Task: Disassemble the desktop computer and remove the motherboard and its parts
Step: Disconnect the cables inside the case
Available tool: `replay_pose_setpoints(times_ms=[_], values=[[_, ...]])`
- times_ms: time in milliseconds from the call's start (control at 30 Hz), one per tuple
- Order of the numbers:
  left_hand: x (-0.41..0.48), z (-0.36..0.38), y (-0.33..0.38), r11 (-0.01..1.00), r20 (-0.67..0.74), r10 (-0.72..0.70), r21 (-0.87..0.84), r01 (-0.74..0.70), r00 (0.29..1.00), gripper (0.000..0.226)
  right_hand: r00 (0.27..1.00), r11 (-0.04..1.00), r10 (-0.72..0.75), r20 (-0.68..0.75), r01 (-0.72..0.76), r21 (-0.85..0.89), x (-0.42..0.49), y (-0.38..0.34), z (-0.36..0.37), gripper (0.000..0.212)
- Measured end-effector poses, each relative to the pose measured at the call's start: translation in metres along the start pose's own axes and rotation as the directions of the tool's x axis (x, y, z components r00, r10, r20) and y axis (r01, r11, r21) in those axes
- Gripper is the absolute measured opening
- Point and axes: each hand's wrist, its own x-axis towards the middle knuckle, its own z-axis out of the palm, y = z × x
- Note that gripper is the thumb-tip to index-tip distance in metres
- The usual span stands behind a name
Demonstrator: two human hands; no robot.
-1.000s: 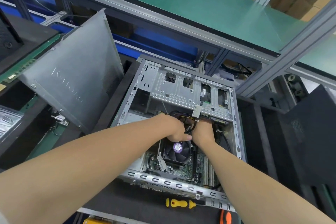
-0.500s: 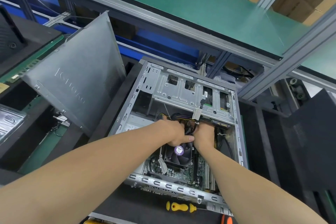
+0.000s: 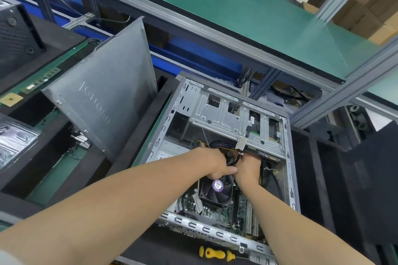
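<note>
Head view: the grey steel side panel [image 3: 103, 103] stands tilted just left of the computer case [image 3: 289, 157]. Embossed lettering on it, turned sideways, appears to read "lenovo". The round purple sticker at the hub of the black cooling fan [image 3: 217, 192] and the white tag [image 3: 241, 143] hanging on a cable both carry print too small to read.

The case is an open box of bare, punched sheet metal lying flat on the dark foam of the bench [image 3: 172, 249]. Inside, a silver drive cage [image 3: 226, 114] fills the far half. The green motherboard [image 3: 217, 210] lies on the case floor in the near half, with the fan sitting on top of it and pale slots at its right edge.

A cable bundle [image 3: 217, 143] of black and yellow wires rises between fan and cage. The left grip [image 3: 215, 163] is curled round it, thumb across the front. The right grip [image 3: 249, 165] sits touching the left, knuckles up. Its fingers are tucked out of sight beneath the cage edge, so what they hold cannot be told.

A yellow-handled screwdriver [image 3: 212, 254] lies on the foam just in front of the case.
</note>
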Motion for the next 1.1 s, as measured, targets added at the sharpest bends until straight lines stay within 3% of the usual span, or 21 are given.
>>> replay_pose_setpoints(times_ms=[133,300,400,567,733,1100], values=[[0.001,-0.001,0.003,1.000,0.015,-0.008,-0.006,0.008,1.000,0.071,0.999,0.998,-0.038,0.023,0.039,-0.042,-0.001,0.001,-0.001,0.037],[-0.003,-0.002,-0.001,1.000,-0.002,0.001,-0.029,-0.001,1.000,0.078,0.998,0.999,-0.046,0.054,0.047,-0.026,0.000,0.004,-0.005,0.026],[-0.005,-0.003,-0.001,1.000,0.012,0.008,-0.021,-0.008,1.000,0.076,0.988,0.972,-0.110,0.109,0.130,-0.198,0.001,0.004,-0.011,0.013],[-0.006,-0.004,0.000,1.000,0.015,0.002,-0.008,-0.002,1.000,0.068,0.966,0.894,-0.042,0.254,0.150,-0.422,0.011,0.003,-0.022,0.022],[-0.006,-0.003,-0.001,0.997,0.007,0.007,-0.072,-0.007,1.000,0.056,0.961,0.847,-0.023,0.277,0.166,-0.506,0.011,-0.001,-0.021,0.030],[-0.004,-0.001,-0.002,0.998,-0.011,0.022,-0.059,-0.022,1.000,0.064,0.972,0.874,-0.019,0.236,0.131,-0.467,0.011,0.001,-0.016,0.023]])
